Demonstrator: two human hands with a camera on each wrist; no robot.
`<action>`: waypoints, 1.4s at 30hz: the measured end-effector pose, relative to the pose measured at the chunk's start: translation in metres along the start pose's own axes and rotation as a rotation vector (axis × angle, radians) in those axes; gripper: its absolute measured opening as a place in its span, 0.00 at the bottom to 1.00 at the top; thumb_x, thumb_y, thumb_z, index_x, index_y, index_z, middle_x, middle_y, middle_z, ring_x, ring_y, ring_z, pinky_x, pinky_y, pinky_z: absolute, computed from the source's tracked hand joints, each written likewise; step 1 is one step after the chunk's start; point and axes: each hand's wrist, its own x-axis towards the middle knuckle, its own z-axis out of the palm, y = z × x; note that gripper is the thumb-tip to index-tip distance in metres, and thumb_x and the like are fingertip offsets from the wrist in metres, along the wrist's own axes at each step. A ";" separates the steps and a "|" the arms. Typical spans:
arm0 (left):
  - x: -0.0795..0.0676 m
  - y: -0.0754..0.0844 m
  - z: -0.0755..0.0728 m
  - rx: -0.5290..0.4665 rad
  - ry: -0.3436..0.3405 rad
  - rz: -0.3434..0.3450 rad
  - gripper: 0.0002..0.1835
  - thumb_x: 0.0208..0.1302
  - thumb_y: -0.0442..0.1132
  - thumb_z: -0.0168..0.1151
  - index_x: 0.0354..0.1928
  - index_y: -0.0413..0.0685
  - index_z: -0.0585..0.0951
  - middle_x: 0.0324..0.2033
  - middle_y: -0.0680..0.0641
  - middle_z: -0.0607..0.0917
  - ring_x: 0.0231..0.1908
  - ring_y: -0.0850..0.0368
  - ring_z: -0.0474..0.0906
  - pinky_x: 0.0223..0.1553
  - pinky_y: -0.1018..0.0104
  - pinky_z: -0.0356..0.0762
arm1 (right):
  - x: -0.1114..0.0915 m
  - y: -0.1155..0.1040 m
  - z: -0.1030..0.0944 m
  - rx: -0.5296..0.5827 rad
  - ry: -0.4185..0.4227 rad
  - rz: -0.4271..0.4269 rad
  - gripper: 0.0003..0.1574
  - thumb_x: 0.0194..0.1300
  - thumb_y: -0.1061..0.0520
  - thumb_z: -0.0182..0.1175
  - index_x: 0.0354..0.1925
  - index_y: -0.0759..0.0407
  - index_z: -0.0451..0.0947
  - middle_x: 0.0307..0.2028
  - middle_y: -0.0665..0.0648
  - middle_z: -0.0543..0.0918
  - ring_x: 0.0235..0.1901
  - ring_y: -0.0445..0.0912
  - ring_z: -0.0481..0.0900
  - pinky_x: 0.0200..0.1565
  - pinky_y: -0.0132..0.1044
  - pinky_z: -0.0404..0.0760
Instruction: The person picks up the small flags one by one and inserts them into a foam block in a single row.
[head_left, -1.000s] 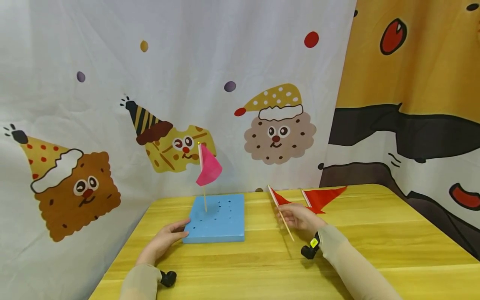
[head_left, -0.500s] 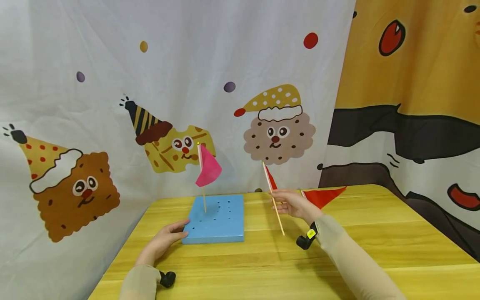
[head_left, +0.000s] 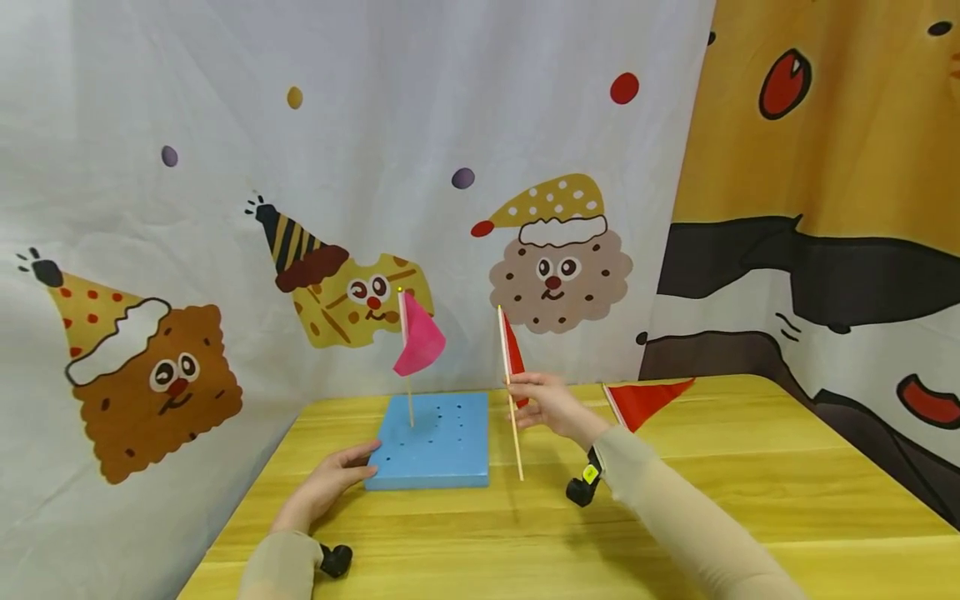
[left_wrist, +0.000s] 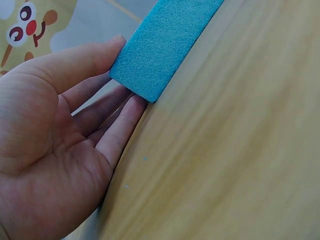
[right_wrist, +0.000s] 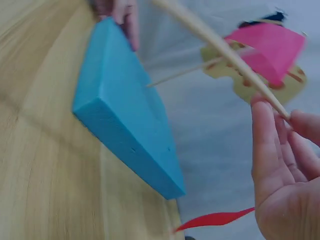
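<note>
My left hand (head_left: 330,483) rests its fingertips against the left edge of a blue foam block (head_left: 465,462) with small holes in its top. In the left wrist view, fairly straight fingers (left_wrist: 125,120) touch the block's corner. A pink flag (head_left: 423,343) on a thin stick stands upright in the block. To the block's right, my right hand (head_left: 555,408) pinches the stick of a red flag (head_left: 512,350), nearly upright, its lower tip above the table. The right wrist view shows thumb and fingertips on that wooden stick (right_wrist: 225,47); the hand partly hides the red cloth.
Another red triangular flag (head_left: 648,402) lies toward the back right of the wooden table (head_left: 450,550). A curtain (head_left: 360,108) printed with cartoon biscuits hangs right behind the table's far edge.
My right hand has lifted the red flag off the table and carried it left toward the block, its stick turning more upright. My left hand has stayed at the block.
</note>
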 end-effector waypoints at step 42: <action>0.000 -0.003 0.001 0.010 0.004 0.040 0.32 0.67 0.41 0.63 0.70 0.43 0.67 0.69 0.35 0.63 0.68 0.36 0.56 0.66 0.43 0.59 | 0.071 -0.010 0.102 -0.190 0.069 -0.307 0.15 0.67 0.61 0.62 0.50 0.66 0.80 0.41 0.63 0.85 0.33 0.53 0.85 0.32 0.45 0.86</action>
